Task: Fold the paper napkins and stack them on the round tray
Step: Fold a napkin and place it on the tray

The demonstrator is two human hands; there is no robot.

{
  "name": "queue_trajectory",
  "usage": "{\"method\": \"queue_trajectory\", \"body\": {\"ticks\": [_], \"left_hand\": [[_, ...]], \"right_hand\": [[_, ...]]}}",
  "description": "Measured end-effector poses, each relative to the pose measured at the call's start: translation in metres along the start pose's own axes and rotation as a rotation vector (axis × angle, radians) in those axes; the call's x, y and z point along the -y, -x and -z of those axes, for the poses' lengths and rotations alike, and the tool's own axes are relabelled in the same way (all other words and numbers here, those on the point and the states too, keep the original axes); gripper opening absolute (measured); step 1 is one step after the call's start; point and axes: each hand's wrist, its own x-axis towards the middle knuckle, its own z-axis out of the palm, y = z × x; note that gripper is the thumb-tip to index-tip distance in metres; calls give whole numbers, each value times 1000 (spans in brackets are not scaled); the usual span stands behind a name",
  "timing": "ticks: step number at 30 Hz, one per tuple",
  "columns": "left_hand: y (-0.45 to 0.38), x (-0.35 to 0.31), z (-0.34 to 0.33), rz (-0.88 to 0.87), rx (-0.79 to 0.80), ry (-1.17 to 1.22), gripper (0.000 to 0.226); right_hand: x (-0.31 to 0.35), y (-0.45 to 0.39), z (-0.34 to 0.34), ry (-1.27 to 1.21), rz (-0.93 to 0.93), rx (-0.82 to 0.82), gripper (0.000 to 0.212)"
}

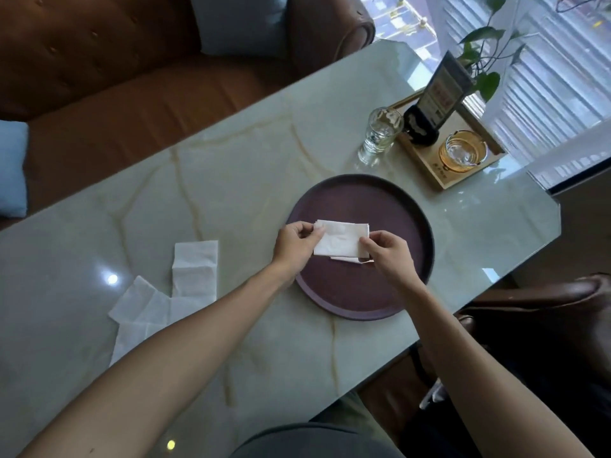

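Observation:
A round dark purple tray [380,200] lies on the marble table. Over its middle I hold a folded white paper napkin [340,239]. My left hand [294,246] pinches its left end and my right hand [390,256] pinches its right end. Under it, the edge of another folded napkin [345,259] shows on the tray. Unfolded white napkins [195,269] lie on the table to the left, some partly hidden by my left forearm.
A clear drinking glass [380,135] stands behind the tray. A wooden tray [439,180] at the back right holds an amber glass ashtray [463,152] and a card stand [436,100]. A brown sofa runs along the far side, an armchair at the right.

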Motion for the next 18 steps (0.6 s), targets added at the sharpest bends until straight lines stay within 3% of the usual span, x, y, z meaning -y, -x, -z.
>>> {"method": "queue_trajectory", "body": {"ticks": [7,11,18], "left_hand": [[-30,27,-42,59,47,-200,23],[-39,34,-55,91,59,-296,15],[-49,35,-69,105,1,-395,11]], "right_hand": [[-39,-37,12,172,-109,-63,15],[-52,-49,15,245,-161,-93,20],[-63,-66,17,250,-200,-106,10]]}}
